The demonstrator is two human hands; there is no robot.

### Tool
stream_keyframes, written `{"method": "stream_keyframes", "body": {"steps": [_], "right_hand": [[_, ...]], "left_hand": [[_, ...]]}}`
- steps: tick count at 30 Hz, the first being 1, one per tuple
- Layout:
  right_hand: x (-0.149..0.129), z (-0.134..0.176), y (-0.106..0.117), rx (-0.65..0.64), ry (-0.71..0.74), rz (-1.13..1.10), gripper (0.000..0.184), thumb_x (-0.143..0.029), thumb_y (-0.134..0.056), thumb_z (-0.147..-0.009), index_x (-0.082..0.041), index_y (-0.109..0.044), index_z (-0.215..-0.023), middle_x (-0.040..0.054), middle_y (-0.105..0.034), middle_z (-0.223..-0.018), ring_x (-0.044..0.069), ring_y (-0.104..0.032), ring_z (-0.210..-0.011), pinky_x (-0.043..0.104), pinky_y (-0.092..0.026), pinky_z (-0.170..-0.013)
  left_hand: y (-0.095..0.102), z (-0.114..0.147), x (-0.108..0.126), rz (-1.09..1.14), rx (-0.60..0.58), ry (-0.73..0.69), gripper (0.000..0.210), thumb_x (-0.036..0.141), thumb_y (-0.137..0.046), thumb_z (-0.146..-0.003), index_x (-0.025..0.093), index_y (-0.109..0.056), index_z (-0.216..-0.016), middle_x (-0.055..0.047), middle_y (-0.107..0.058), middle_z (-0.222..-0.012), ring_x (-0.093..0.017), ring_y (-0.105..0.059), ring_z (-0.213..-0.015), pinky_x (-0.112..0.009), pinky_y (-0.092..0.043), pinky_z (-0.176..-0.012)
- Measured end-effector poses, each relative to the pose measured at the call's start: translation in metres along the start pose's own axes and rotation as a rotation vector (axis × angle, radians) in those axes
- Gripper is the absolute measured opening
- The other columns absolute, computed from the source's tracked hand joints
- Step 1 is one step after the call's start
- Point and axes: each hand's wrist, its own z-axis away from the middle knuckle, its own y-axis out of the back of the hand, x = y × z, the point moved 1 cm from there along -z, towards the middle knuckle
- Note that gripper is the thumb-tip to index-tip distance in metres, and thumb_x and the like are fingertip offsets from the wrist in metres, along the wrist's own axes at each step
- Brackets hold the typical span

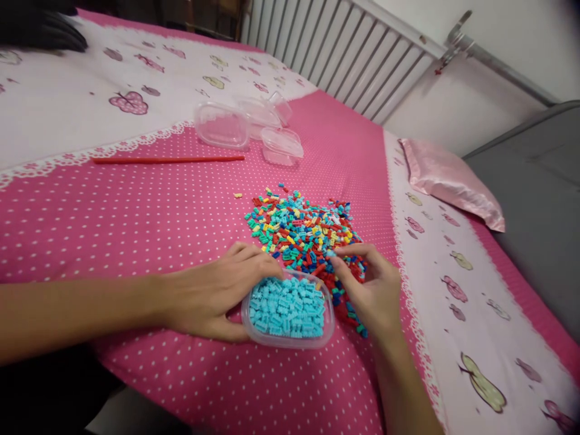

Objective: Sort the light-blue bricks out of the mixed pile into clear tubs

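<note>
Clear plastic tub [290, 342], head view: sitting on the pink dotted cloth [181, 211], holding light-blue bricks [287, 308] nearly to its rim. Left hand [222, 289]: is clasping the tub's left side. Right hand [375, 290]: thumb and forefinger are apparently pinching one light-blue piece [331, 254] over the mixed pile [299, 229]. Done, by appearance: light blue is largely filling one tub. Outstanding: many colours are lying mixed, some light blue among them; other clear containers [222, 125] are standing beyond, seemingly unfilled.

Pink satin pillow [453, 181] beside a grey panel [534, 175]

Over there, it lies on the fruit-print bedspread [435, 290]; a white barred railing [335, 54] stands by the pale wall [521, 36].
</note>
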Motion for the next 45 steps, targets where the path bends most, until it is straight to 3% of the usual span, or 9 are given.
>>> {"method": "stream_keyframes", "body": {"steps": [6, 12, 19, 23, 27, 32, 36, 45], "right_hand": [[-0.038, 0.012, -0.014, -0.241, 0.171, -0.006, 0.013, -0.018, -0.075, -0.083, -0.027, -0.068, -0.088, -0.0053, -0.071, -0.083, 0.016, -0.063, -0.083, 0.037, -0.043, -0.082], [-0.052, 0.015, -0.016, -0.256, 0.199, 0.078, 0.014, -0.016, -0.075, -0.082, -0.026, -0.064, -0.085, -0.006, -0.07, -0.082, 0.017, -0.063, -0.08, 0.037, -0.039, -0.084], [-0.073, 0.028, -0.022, -0.215, 0.246, 0.241, 0.01, -0.019, -0.07, -0.087, -0.026, -0.065, -0.085, -0.0076, -0.072, -0.076, 0.017, -0.063, -0.075, 0.043, -0.03, -0.097], [-0.069, 0.029, -0.022, -0.214, 0.279, 0.242, 0.01, -0.018, -0.07, -0.088, -0.025, -0.067, -0.093, -0.0041, -0.075, -0.083, 0.019, -0.062, -0.077, 0.043, -0.036, -0.098], [-0.068, 0.029, -0.022, -0.296, 0.307, 0.144, 0.014, -0.018, -0.069, -0.09, -0.022, -0.068, -0.104, -0.0014, -0.076, -0.089, 0.02, -0.061, -0.085, 0.042, -0.043, -0.095], [-0.072, 0.028, -0.02, -0.248, 0.31, 0.171, 0.011, -0.015, -0.062, -0.093, -0.023, -0.069, -0.099, 0.0, -0.074, -0.09, 0.021, -0.058, -0.09, 0.042, -0.044, -0.092], [-0.07, 0.028, -0.02, -0.337, 0.302, 0.205, 0.018, -0.013, -0.06, -0.091, -0.025, -0.072, -0.098, 0.0041, -0.069, -0.1, 0.025, -0.054, -0.1, 0.046, -0.044, -0.091], [-0.071, 0.025, -0.005, -0.267, 0.347, 0.221, 0.026, -0.009, -0.057, -0.089, -0.026, -0.071, -0.103, 0.0032, -0.065, -0.095, 0.023, -0.056, -0.094, 0.047, -0.043, -0.089]], "left_hand": [[0.0, -0.002, 0.001, 0.024, 0.038, -0.031, 0.063, 0.043, -0.065, -0.089, 0.025, -0.03, -0.138, -0.009, -0.057, -0.121, -0.026, -0.049, -0.109, -0.041, -0.036, -0.097], [-0.004, -0.004, 0.003, 0.057, 0.032, -0.038, 0.058, 0.049, -0.063, -0.09, 0.024, -0.033, -0.133, -0.009, -0.059, -0.121, -0.026, -0.051, -0.107, -0.04, -0.036, -0.093], [-0.016, -0.014, 0.012, 0.109, 0.052, 0.028, 0.065, 0.048, -0.072, -0.083, 0.022, -0.037, -0.132, -0.01, -0.059, -0.127, -0.028, -0.054, -0.111, -0.044, -0.035, -0.097], [-0.02, -0.014, 0.012, 0.087, 0.057, 0.032, 0.065, 0.052, -0.071, -0.083, 0.021, -0.039, -0.131, -0.012, -0.059, -0.124, -0.03, -0.053, -0.11, -0.045, -0.037, -0.096], [-0.02, -0.012, 0.012, 0.066, 0.054, 0.028, 0.069, 0.052, -0.068, -0.085, 0.018, -0.035, -0.135, -0.013, -0.058, -0.119, -0.03, -0.053, -0.107, -0.046, -0.039, -0.096], [-0.017, -0.013, 0.013, 0.086, 0.067, 0.014, 0.064, 0.051, -0.068, -0.085, 0.02, -0.037, -0.132, -0.014, -0.056, -0.128, -0.029, -0.052, -0.109, -0.045, -0.039, -0.096], [-0.016, -0.014, 0.013, 0.098, 0.056, 0.038, 0.062, 0.052, -0.068, -0.086, 0.022, -0.039, -0.131, -0.013, -0.055, -0.132, -0.029, -0.053, -0.111, -0.046, -0.038, -0.097], [-0.014, -0.01, 0.013, 0.074, 0.052, 0.052, 0.074, 0.053, -0.068, -0.086, 0.022, -0.029, -0.141, -0.014, -0.055, -0.132, -0.031, -0.051, -0.113, -0.046, -0.037, -0.097]]}}
